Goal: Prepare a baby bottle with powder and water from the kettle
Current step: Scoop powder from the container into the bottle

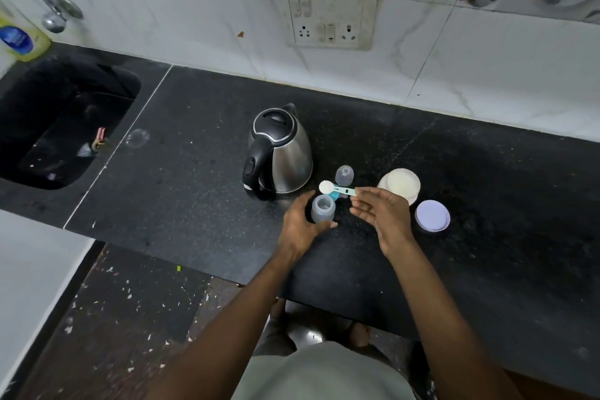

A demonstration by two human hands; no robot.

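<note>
An open baby bottle (323, 207) stands on the black counter (201, 191) in front of the steel kettle (281, 153). My left hand (300, 224) curls around the bottle's base. My right hand (380, 214) pinches the handle of a light blue scoop (337, 188) heaped with white powder, held just above and behind the bottle's mouth. The open powder tub (401, 187) stands to the right, and its lilac lid (432, 215) lies beside it. A clear bottle cap (344, 175) stands behind the scoop. A blue ring (334, 195) lies under the scoop.
A dark sink (65, 127) with a tap (48, 6) and a yellow soap bottle (19, 39) is at the far left. A wall socket panel (331, 19) is on the tiled wall behind the kettle. The counter's front edge runs beneath my forearms.
</note>
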